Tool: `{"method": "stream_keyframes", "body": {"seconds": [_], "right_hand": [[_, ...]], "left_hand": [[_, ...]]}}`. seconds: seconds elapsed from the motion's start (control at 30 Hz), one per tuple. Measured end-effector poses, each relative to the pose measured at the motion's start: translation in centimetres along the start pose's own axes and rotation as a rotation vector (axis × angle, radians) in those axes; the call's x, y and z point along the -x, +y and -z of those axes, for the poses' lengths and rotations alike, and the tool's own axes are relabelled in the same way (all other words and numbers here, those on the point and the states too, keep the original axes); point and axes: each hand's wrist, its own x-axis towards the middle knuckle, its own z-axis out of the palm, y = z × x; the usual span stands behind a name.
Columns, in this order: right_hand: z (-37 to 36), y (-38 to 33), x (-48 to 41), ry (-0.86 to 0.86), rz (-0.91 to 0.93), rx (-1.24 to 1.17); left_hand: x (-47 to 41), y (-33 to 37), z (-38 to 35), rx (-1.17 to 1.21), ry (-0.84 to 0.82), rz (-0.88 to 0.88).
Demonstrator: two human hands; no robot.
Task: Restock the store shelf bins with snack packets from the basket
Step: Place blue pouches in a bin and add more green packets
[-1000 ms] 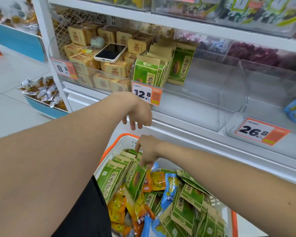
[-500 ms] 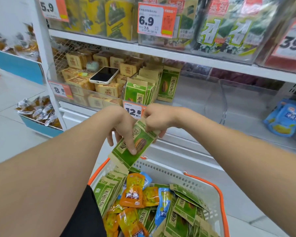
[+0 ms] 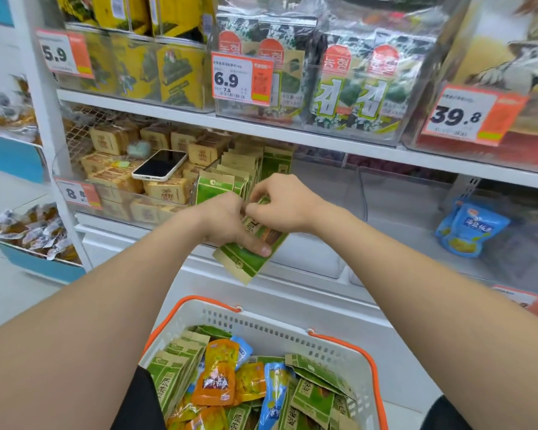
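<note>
Store shelf (image 3: 292,136), green packet (image 3: 246,264) pinched by left hand (image 3: 222,221), right hand (image 3: 284,206)

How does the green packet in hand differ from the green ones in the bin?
Pose: the held green packet hangs tilted; the binned green packets stand upright in a row. Place: the held one is outside the bin, gripped by left hand and right hand; the binned ones sit inside. Both share green-and-tan print.

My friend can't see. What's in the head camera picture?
Left hand and right hand hold a flat green snack packet in front of a clear plastic shelf bin of matching packets. Below sits a white plastic basket with orange handles, full of packets.
</note>
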Motion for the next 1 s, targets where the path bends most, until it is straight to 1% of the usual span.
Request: {"method": "stream_keyframes", "body": {"seconds": [0.1,0.13,0.2,0.27,0.33,0.37,0.43,0.5,0.6,0.67,0.73,0.8,0.87,0.9,1.0], "right_hand": [[0.6,2.8,-0.7,0.0,-0.111,-0.133],[0.5,3.9,-0.9,0.018,-0.164,-0.203],[0.3,5.7,-1.1,0.057,-0.293,-0.408],[0.3,6.7,-1.1,0.046,-0.409,-0.609],[0.7,6.9,-0.6,-0.036,-0.448,-0.718],[1.0,6.8,-0.3,-0.08,-0.444,-0.723],[1.4,6.7,0.1,-0.163,-0.385,-0.707],[1.3,6.4,0.1,-0.208,-0.307,-0.792],[0.9,6.0,0.1,-0.152,-0.198,-0.866],[1.0,5.8,0.2,-0.106,-0.184,-0.881],[1.0,5.9,0.2,-0.074,-0.2,-0.9],[1.1,5.9,0.1,-0.044,-0.23,-0.927],[1.0,5.7,-0.1,0.007,-0.309,-0.962],[0.8,5.7,-0.5,0.053,-0.385,-0.984],[-0.5,6.8,-2.6,0.254,-0.564,-1.001]], "left_hand": [[0.0,0.0,0.1,0.194,0.169,0.062],[-0.1,-0.1,0.2,0.293,0.255,0.074],[-0.5,0.1,-0.1,0.577,0.401,0.092],[-0.9,0.5,-0.4,0.817,0.464,0.121],[-1.0,1.2,-0.7,0.911,0.491,0.139],[-1.1,1.3,-0.8,0.912,0.518,0.132],[-1.2,1.4,-0.8,0.841,0.568,0.08],[-1.4,1.5,-0.5,0.736,0.601,0.007],[-1.5,1.8,-0.4,0.591,0.618,-0.081],[-1.4,2.0,-0.5,0.592,0.637,-0.105],[-1.5,2.1,-0.6,0.593,0.679,-0.111],[-1.8,1.9,-0.6,0.5,0.766,-0.112],[-2.1,1.8,-0.6,0.321,0.875,-0.123],[-2.1,1.6,-0.6,0.226,0.918,-0.138],[-2.4,0.7,-0.8,-0.108,0.964,-0.183]]}}
